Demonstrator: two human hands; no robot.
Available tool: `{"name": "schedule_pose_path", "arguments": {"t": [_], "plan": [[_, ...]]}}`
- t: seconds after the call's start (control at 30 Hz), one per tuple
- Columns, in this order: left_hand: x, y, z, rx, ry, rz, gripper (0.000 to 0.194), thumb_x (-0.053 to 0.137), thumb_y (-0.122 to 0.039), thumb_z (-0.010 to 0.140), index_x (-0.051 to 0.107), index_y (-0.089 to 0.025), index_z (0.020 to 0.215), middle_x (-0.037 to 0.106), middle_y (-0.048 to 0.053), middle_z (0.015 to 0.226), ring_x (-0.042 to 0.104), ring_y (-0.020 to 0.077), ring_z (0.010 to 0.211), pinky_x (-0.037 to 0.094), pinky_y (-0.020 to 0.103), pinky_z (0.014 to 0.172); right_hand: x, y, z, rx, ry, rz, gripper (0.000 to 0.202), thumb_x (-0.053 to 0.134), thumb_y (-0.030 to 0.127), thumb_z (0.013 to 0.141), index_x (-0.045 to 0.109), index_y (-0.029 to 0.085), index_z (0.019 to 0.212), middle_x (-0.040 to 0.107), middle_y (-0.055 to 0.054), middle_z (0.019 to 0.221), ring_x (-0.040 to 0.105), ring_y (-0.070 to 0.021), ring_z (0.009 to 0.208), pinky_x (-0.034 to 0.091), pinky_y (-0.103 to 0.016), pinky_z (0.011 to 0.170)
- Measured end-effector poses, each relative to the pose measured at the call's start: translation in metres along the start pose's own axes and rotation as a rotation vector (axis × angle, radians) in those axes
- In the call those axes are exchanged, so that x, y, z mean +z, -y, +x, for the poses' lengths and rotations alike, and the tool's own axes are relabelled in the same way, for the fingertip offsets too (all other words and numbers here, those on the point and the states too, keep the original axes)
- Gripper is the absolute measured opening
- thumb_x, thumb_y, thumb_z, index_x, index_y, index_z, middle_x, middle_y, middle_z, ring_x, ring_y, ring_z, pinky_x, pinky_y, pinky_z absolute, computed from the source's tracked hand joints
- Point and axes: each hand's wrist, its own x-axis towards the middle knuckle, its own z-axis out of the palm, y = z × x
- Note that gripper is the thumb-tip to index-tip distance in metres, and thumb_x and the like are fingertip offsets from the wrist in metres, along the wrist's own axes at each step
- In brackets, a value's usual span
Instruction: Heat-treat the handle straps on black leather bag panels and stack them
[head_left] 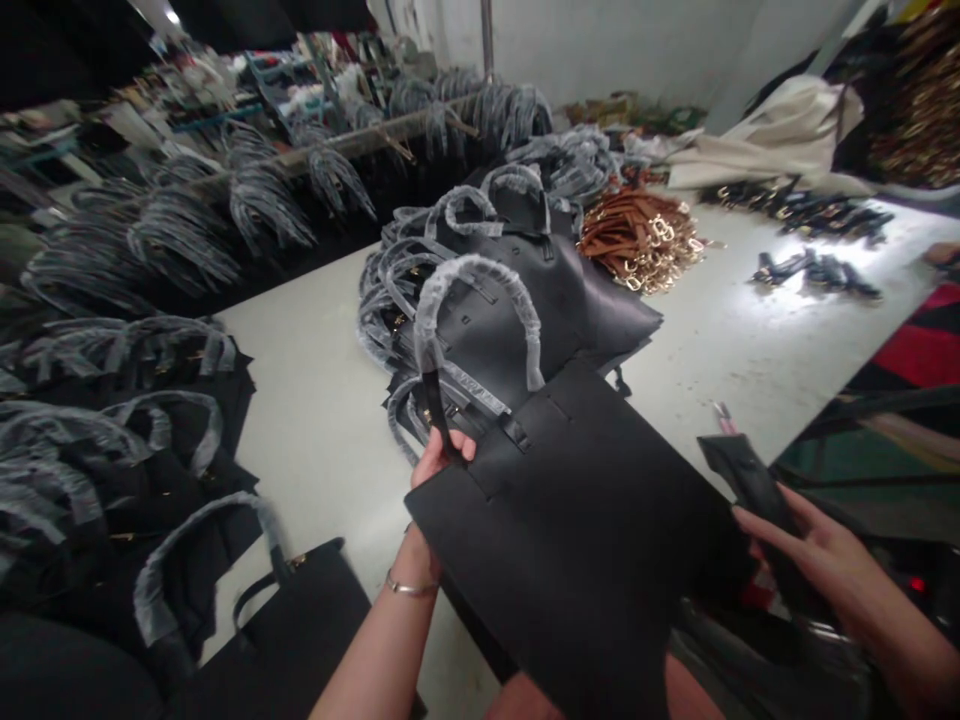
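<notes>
My left hand (439, 465) grips a black handbag panel (570, 530) at its upper left corner, thumb and fingers closed by the foot of its handle. That handle (480, 275) arches up in clear plastic wrap. Slots and a small tab (516, 433) show along the panel's top edge. At the right, my right hand (817, 550) is closed on a black leather strap (750, 480), its wide flat end pointing up and away. The strap's lower part is dark and blurred. Just beyond that end, a small pointed tool (724, 418) lies on the table.
Black bags with wrapped handles (517, 270) are piled ahead on the pale table (315, 400). More bags (277, 610) stand at the left. Brown straps with gold clasps (641, 235) and short black straps (814, 273) lie farther back. Another person's hand (941, 255) shows at the right edge.
</notes>
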Motion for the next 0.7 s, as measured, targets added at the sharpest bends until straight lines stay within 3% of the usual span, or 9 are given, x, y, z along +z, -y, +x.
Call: {"name": "schedule_pose_path", "arguments": {"t": [0.07,0.1,0.17,0.23,0.3,0.37,0.43,0.57,0.7], "plan": [[-0.030,0.015,0.018,-0.089,-0.174,0.270,0.037,0.051,-0.054,0.084,0.053,-0.017,0.080,0.058,0.005,0.074,0.060,0.0176,0.065,0.051,0.032,0.064,0.002,0.006,0.000,-0.017,0.004,-0.042,0.078,0.073,0.050,0.060,0.048,0.021,0.129,0.056,0.002,0.050,0.050,-0.0174,0.040,0.039,-0.025,0.034],[-0.043,0.020,0.025,-0.071,-0.300,0.424,0.034,0.052,-0.050,0.084,0.055,-0.016,0.081,0.060,0.006,0.076,0.061,0.0187,0.068,0.051,0.033,0.065,0.004,0.009,-0.001,-0.023,0.012,-0.079,0.082,0.072,0.051,0.060,0.046,0.020,0.131,0.057,0.002,0.050,0.051,-0.0183,0.039,0.039,-0.026,0.034],[-0.060,0.029,0.031,0.027,-0.529,0.648,0.025,0.056,-0.041,0.083,0.056,-0.016,0.085,0.061,0.006,0.082,0.061,0.0191,0.075,0.050,0.033,0.071,0.011,0.015,-0.003,-0.037,0.046,-0.163,0.087,0.070,0.054,0.061,0.043,0.018,0.135,0.057,0.001,0.049,0.052,-0.0195,0.039,0.040,-0.027,0.033],[-0.064,0.040,0.024,0.159,-0.613,0.766,0.016,0.057,-0.033,0.083,0.057,-0.018,0.090,0.061,0.005,0.089,0.060,0.0185,0.082,0.049,0.033,0.079,0.022,0.019,-0.003,-0.067,0.132,-0.227,0.087,0.067,0.056,0.064,0.040,0.018,0.138,0.057,0.001,0.048,0.053,-0.0197,0.039,0.041,-0.027,0.034],[-0.055,0.059,0.007,0.283,-0.469,0.921,0.011,0.053,-0.028,0.086,0.059,-0.020,0.092,0.062,0.004,0.090,0.059,0.0182,0.085,0.048,0.033,0.082,0.040,0.020,-0.002,-0.106,0.255,-0.274,0.084,0.063,0.057,0.070,0.039,0.018,0.140,0.055,0.003,0.046,0.053,-0.0189,0.040,0.041,-0.027,0.037],[-0.041,0.087,-0.013,0.395,-0.175,1.131,0.015,0.047,-0.024,0.091,0.061,-0.021,0.093,0.063,0.005,0.093,0.060,0.0188,0.088,0.049,0.035,0.084,0.062,0.021,0.002,-0.134,0.402,-0.308,0.080,0.060,0.057,0.075,0.038,0.017,0.140,0.053,0.005,0.044,0.053,-0.0172,0.041,0.042,-0.026,0.040],[-0.029,0.119,-0.031,0.463,0.052,1.289,0.021,0.046,-0.020,0.090,0.060,-0.020,0.106,0.062,0.008,0.111,0.058,0.0216,0.105,0.048,0.040,0.094,0.084,0.022,0.008,-0.114,0.537,-0.312,0.078,0.060,0.055,0.077,0.037,0.017,0.141,0.054,0.006,0.049,0.053,-0.0149,0.042,0.042,-0.024,0.041],[-0.024,0.165,-0.043,0.524,0.141,1.558,0.040,0.050,-0.019,0.088,0.050,-0.018,0.129,0.043,0.012,0.143,0.038,0.0282,0.133,0.036,0.051,0.109,0.113,0.028,0.023,-0.013,0.675,-0.283,0.071,0.062,0.050,0.078,0.038,0.020,0.138,0.054,0.006,0.062,0.052,-0.0103,0.042,0.039,-0.019,0.036],[-0.029,0.174,-0.040,0.546,0.172,1.664,0.040,0.046,-0.023,0.091,0.050,-0.016,0.130,0.043,0.011,0.143,0.035,0.0268,0.136,0.035,0.049,0.111,0.122,0.034,0.039,0.006,0.742,-0.243,0.061,0.062,0.049,0.080,0.044,0.018,0.130,0.053,0.006,0.063,0.050,-0.0088,0.042,0.039,-0.018,0.036]]}}
